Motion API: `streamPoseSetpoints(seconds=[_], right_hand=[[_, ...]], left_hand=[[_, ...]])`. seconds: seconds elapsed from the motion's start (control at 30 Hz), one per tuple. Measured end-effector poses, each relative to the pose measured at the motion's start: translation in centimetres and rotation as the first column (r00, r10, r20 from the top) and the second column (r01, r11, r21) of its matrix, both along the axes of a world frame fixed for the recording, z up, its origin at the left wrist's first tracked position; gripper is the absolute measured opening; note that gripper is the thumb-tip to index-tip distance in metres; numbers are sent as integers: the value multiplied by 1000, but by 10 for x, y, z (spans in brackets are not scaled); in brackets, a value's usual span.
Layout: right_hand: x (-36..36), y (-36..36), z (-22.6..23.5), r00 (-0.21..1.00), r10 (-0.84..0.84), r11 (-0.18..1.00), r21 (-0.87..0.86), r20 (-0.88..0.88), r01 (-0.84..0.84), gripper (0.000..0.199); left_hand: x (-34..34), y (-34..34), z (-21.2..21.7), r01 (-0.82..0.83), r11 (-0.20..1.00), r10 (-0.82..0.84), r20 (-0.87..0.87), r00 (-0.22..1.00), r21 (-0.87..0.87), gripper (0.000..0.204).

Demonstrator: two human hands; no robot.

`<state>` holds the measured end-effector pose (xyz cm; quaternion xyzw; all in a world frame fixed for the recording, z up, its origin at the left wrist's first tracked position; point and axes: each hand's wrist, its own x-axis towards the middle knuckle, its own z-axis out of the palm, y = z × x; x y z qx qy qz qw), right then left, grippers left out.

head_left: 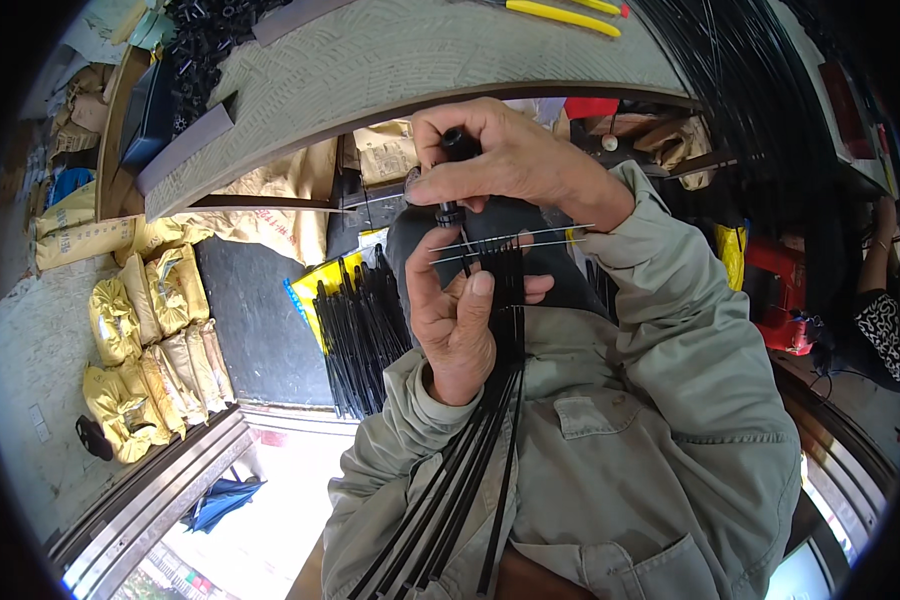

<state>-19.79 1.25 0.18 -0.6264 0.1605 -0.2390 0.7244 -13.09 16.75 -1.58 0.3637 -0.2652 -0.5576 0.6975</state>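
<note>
Now, right hand (495, 155): fingers are gripping a black tube (460, 145) in front of the desk's (450, 60) near edge.
Left hand (455, 330): fingers are curling around black rods (510, 340), holding them near the tube.
Wires (550, 233): two are crossing the rods near their tops.
Pliers (565, 17): are lying on the desk, back from that edge.

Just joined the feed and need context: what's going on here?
Hand work. The right hand grips a black tube, its lower end just above the left hand. The left hand holds slim black rods, which trail down over the jacket; thin wires cross the rods near their upper ends. More rods lie in a bundle to the person's left. Yellow-handled pliers are on the bench, untouched.
</note>
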Motion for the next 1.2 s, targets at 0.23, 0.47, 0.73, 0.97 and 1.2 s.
streamPoseSetpoints(seconds=[0.23, 0.47, 0.73, 0.97, 1.2], right_hand=[[6, 2, -2, 1000, -7, 1000, 1, 13, 7, 27], [10, 3, -3, 1000, -2, 1000, 4, 19, 2, 32], [12, 4, 1, 1000, -18, 982, -187, -11, 15, 39], [13, 7, 4, 999, -31, 933, -358, 15, 34, 42], [11, 8, 6, 999, -29, 950, -310, 46, 42, 43]], left_hand=[[1, 1, 0, 5, 1000, -5, -23, 1000, -6, 40], [2, 1, -1, -11, 1000, 11, -11, 1000, 8, 39], [5, -4, -5, -34, 999, 34, -13, 999, 27, 32], [4, -3, -4, -43, 999, 43, -29, 999, 31, 30], [4, -5, 0, -55, 997, 55, -7, 998, 59, 31]])
